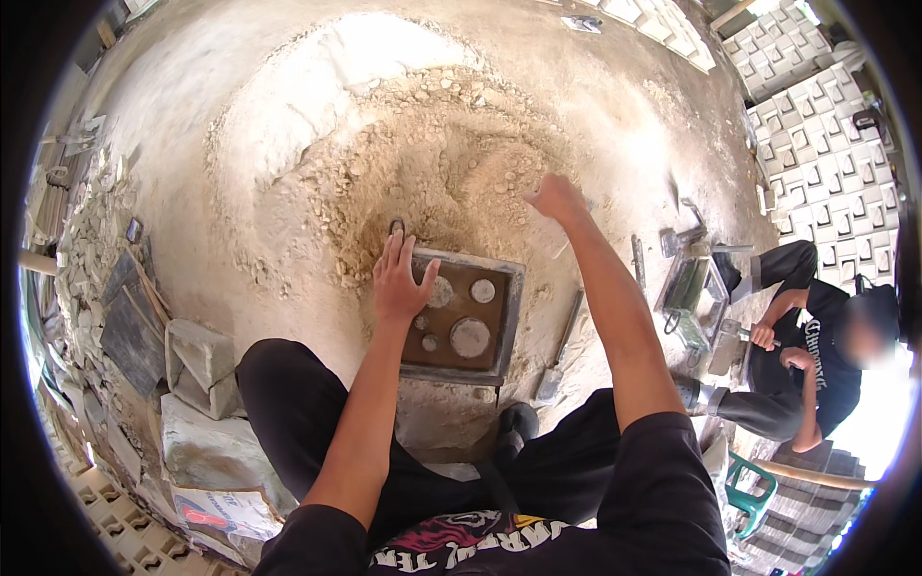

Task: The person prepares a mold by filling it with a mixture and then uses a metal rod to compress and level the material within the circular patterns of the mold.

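Note:
A square grey mould frame [514, 312] lies on the ground before me. Its brown inner face [444, 348] carries several pale round discs, the largest disc [470, 338] toward the near right. At the frame's far left corner rests my left hand [399, 280], fingers stretched and thumb apart, beside a small dark loop handle [397, 226]. My right hand [557, 197] is closed above the right part of a heap of crumbly tan sand [432, 144]. Whatever it grips, if anything, I cannot make out; a faint pale shape shows below the wrist.
A long flat metal tool [560, 355] lies right of the frame. Hollow concrete blocks [200, 360] and rubble stand at left. On the right a person [816, 336] sits by another mould [693, 293]. Pale blocks [816, 144] are stacked behind; a green stool [749, 494] stands nearby.

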Demonstrator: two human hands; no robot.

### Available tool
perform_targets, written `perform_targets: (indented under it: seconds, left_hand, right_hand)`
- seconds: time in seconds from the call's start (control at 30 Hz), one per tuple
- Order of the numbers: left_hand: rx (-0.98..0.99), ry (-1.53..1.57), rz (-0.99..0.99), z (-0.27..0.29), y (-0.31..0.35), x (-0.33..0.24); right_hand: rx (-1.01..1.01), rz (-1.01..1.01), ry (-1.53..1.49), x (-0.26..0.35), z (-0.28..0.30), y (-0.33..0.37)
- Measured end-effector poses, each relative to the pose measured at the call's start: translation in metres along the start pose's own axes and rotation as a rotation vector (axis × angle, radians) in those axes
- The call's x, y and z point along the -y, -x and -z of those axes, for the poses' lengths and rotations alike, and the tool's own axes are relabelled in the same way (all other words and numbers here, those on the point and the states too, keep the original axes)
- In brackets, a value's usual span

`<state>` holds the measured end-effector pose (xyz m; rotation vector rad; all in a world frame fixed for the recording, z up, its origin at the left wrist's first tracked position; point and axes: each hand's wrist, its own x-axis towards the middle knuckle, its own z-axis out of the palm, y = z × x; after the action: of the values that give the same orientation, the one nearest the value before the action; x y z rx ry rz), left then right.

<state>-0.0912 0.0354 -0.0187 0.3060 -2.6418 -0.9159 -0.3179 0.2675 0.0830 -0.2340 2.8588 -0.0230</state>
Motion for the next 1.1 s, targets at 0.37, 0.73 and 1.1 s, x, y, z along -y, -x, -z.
perform_targets:
  seconds: [0.37, 0.73, 1.1]
  left_hand:
    - [-0.018, 0.136, -0.011, -0.004, 0.003, 0.011]
    - [0.12, 1.245, 0.294, 0.009, 0.021, 0.039]
    - [0.606, 0.994, 0.276, 0.061, 0.059, 0.031]
  right_hand:
    - [-0.022, 0.054, -0.056, 0.016, 0.034, 0.059]
    - [0.167, 0.31, 0.081, 0.096, 0.032, 0.184]
    - [0.167, 0.405, 0.276, 0.147, -0.009, 0.226]
